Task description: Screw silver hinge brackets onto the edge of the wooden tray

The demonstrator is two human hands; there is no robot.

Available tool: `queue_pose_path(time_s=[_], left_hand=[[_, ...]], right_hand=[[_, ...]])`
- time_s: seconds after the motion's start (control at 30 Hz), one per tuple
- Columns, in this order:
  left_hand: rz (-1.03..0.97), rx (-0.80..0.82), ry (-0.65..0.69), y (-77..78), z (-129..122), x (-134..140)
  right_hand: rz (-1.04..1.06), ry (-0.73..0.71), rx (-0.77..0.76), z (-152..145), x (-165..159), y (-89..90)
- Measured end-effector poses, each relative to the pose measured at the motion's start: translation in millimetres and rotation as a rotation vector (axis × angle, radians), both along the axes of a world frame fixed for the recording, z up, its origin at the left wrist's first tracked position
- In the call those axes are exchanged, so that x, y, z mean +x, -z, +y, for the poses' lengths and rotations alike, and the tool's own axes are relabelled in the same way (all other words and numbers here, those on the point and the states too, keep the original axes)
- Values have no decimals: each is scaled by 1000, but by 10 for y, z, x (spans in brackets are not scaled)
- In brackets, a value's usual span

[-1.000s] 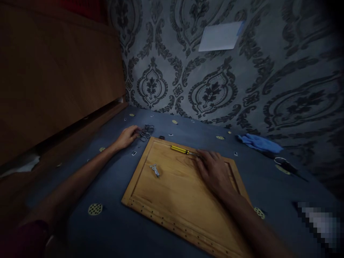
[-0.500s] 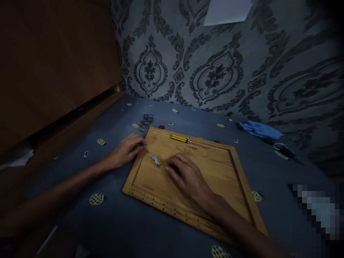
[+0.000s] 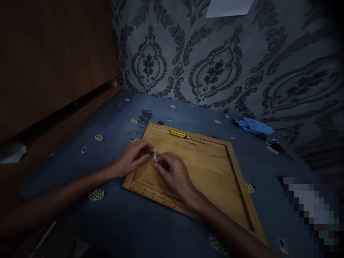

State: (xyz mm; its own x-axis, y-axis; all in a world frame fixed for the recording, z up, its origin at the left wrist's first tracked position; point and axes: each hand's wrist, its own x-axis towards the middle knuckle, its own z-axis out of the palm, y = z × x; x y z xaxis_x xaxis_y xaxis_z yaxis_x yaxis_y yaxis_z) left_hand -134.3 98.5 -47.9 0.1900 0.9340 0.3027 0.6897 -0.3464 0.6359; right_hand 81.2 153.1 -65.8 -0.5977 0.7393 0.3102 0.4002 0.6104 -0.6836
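A rimmed wooden panel (image 3: pixel 209 172) offers smooth grain rightward. At its left side, the right hand (image 3: pixel 173 172) pinches 1 grey metal fitting (image 3: pixel 155 156), untouched 0.5 seconds ago. The left hand (image 3: pixel 134 156) curls over the left edge, fingertips beside the fitting; grip unclear. Far edge: 1 yellow-handled screwdriver (image 3: pixel 179 134).

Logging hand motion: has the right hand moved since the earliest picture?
Yes, the right hand moved left across the wooden board, from the screwdriver to the metal piece.
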Motion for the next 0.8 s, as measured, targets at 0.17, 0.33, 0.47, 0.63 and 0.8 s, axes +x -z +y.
queue_pose_path(time_s=[0.17,0.33,0.47,0.63,0.8], left_hand=[[16,-6,11,11,-37,46],[42,-25,26,13,-54,55],[59,-9,41,24,-58,56],[44,25,45,45,-75,64],[29,22,50,61,-84,61]], right_hand=[[101,1,-83,-53,46,-16],[164,7,-115,-64,65,-24],[182,-4,-113,-60,59,-17],[181,-34,-95,-60,62,-4],[179,-71,-73,-57,67,1]])
